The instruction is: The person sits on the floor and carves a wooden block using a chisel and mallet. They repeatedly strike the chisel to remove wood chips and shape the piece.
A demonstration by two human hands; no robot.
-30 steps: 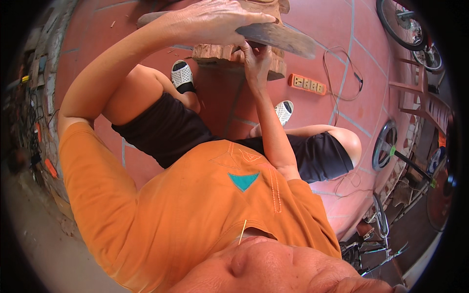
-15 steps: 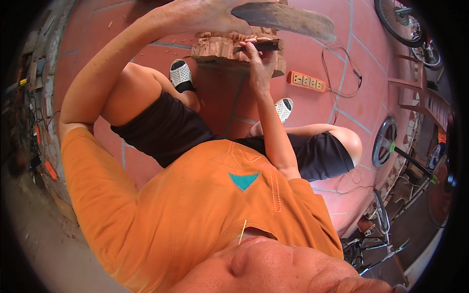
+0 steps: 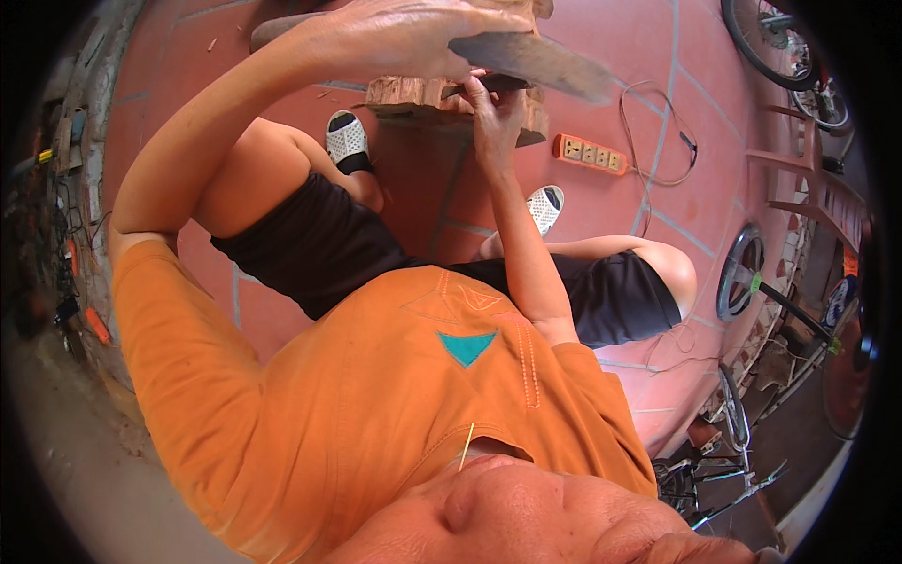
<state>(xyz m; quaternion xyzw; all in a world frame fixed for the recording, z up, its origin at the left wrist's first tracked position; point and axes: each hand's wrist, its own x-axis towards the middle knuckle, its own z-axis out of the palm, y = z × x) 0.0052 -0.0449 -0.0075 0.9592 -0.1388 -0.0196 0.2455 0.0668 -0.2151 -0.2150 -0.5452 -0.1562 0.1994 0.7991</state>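
Note:
My left hand (image 3: 404, 39) is closed on a broad, worn grey-brown blade (image 3: 554, 68), like a machete's, which juts out to the right over a wooden block (image 3: 413, 94). Below that blade, my right hand (image 3: 496, 127) pinches a thin dark piece (image 3: 503, 83) against the top of the block. The blade and left hand partly hide the dark piece and the right fingertips. Behind my left forearm shows a long brown shape (image 3: 277, 31); I cannot tell whether it belongs to the tool. The block has rough, chopped sides and stands between my feet.
An orange power strip (image 3: 590, 154) with a looped cord (image 3: 691, 141) lies right of the block on the red tiled floor (image 3: 611, 211). Wood chips are scattered at the far left. Bicycle wheels (image 3: 740, 273) and a reddish plastic chair (image 3: 799, 150) stand along the right side.
My left hand has brought the blade down and leftward, closer to the dark piece and the block. My right hand has shifted slightly left, still holding the piece.

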